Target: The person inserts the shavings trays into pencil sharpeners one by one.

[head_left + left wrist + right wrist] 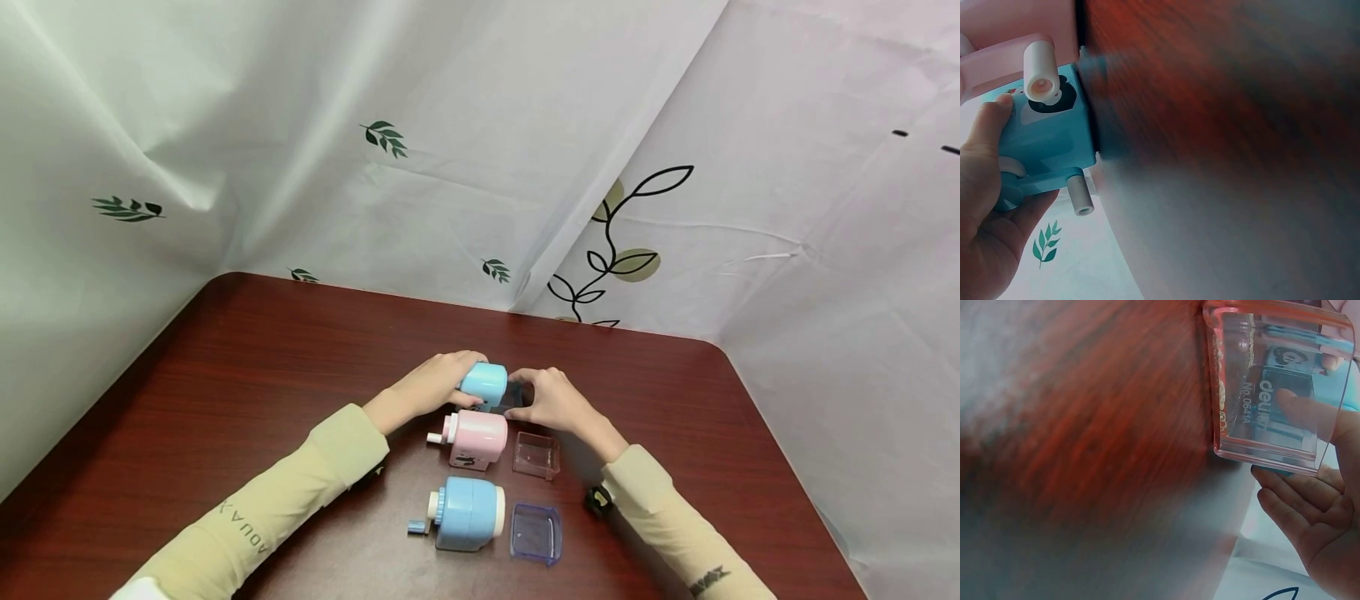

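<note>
Three crank pencil sharpeners stand in a column on the table. My left hand (431,385) grips the farthest, a light-blue pencil sharpener (486,383), with the thumb on its near side, as the left wrist view also shows. Just right of it, my right hand (557,402) pinches a dark clear shavings drawer (512,400) between thumb and fingers, close against the sharpener's side. Nearer stand a pink pencil sharpener (480,437) and a blue pencil sharpener (469,512). A clear pinkish drawer (1235,450) partly covers the right fingers in the right wrist view.
The pinkish drawer lies right of the pink sharpener, and a clear blue-purple drawer (536,533) right of the blue one. All cranks point left. White curtains (420,208) with leaf prints border the dark red wooden table (285,350) at the back and sides.
</note>
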Tool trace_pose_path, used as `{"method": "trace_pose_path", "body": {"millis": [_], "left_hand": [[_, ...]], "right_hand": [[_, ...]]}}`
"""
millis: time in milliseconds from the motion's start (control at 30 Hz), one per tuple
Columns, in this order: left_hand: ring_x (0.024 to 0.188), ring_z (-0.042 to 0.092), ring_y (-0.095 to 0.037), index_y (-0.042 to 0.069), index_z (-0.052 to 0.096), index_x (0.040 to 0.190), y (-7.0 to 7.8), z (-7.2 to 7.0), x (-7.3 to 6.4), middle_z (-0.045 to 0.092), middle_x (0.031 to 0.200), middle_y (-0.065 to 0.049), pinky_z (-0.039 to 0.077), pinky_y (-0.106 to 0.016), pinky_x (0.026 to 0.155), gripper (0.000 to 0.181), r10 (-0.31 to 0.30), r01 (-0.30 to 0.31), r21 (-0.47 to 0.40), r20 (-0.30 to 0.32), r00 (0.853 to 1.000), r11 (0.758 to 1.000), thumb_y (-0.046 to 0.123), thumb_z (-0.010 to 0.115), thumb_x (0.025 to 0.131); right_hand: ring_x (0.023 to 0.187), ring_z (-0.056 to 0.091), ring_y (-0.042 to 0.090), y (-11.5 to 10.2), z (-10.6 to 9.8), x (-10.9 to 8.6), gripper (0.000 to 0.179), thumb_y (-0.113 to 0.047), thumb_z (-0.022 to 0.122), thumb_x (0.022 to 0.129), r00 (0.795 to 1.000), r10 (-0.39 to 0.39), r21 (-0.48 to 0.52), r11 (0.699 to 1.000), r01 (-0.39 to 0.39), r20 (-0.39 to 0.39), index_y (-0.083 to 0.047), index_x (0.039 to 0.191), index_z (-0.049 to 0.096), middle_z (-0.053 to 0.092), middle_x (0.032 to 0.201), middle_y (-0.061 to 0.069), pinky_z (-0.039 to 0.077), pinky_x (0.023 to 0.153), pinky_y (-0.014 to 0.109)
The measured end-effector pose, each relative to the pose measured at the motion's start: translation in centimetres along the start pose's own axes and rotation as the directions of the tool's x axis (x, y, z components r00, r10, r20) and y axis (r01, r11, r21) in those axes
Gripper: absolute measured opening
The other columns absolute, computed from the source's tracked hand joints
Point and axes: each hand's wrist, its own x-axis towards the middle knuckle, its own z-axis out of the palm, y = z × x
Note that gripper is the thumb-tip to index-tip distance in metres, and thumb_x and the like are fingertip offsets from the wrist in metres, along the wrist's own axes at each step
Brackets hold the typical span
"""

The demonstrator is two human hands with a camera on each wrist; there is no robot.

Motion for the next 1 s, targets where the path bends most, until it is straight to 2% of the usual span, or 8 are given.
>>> {"method": "trace_pose_path", "body": {"millis": [133,267,533,700,1000], "left_hand": [[0.093,0.061,-0.019,0.005,0.052,0.127,-0.03,0.05,0.02,0.063,0.116,-0.009,0.051,-0.035,0.084,0.055,0.003,-0.003,0.004,0.0,1.0,1.0,0.032,0.073,0.084],[0.094,0.061,-0.019,0.005,0.052,0.127,0.02,0.07,0.07,0.063,0.116,-0.009,0.051,-0.035,0.084,0.055,0.004,-0.004,0.008,0.001,1.0,1.0,0.032,0.073,0.084],[0.092,0.061,-0.019,0.005,0.053,0.126,-0.09,0.13,0.15,0.063,0.115,-0.01,0.051,-0.035,0.083,0.055,0.022,-0.022,0.032,-0.009,1.0,0.999,0.033,0.074,0.083],[0.092,0.061,-0.019,0.005,0.052,0.126,-0.23,0.15,0.19,0.063,0.115,-0.01,0.051,-0.035,0.084,0.056,0.008,-0.008,0.027,-0.002,1.0,1.0,0.033,0.074,0.083],[0.092,0.061,-0.019,0.005,0.052,0.127,-0.11,0.05,0.19,0.063,0.115,-0.01,0.051,-0.035,0.084,0.057,0.001,-0.001,0.028,0.008,1.0,1.0,0.033,0.074,0.083]], "right_hand": [[0.062,0.053,0.004,0.04,0.1,0.06,0.05,-0.026,0.083,0.072,1.0,-0.005,-0.01,1.0,0.005,-0.003,-0.002,0.113,0.066,0.072,0.093,0.007,0.046,0.061,0.019],[0.068,0.058,0.007,0.08,0.11,0.11,0.05,-0.026,0.083,0.072,1.0,-0.013,-0.015,1.0,0.013,-0.005,-0.002,0.113,0.067,0.072,0.096,0.007,0.05,0.066,0.022],[0.065,0.055,0.005,0.08,0.14,0.26,0.05,-0.026,0.084,0.071,1.0,-0.024,-0.015,1.0,0.024,-0.01,-0.002,0.111,0.067,0.072,0.093,0.006,0.048,0.063,0.021],[0.065,0.055,0.005,0.02,0.15,0.37,0.049,-0.026,0.084,0.071,1.0,-0.026,-0.016,1.0,0.026,-0.012,-0.002,0.111,0.067,0.072,0.093,0.006,0.048,0.063,0.02],[0.075,0.063,0.009,-0.21,0.12,0.47,0.05,-0.025,0.084,0.071,1.0,-0.027,-0.015,1.0,0.027,-0.007,0.0,0.111,0.067,0.072,0.1,0.009,0.054,0.072,0.028]]}}
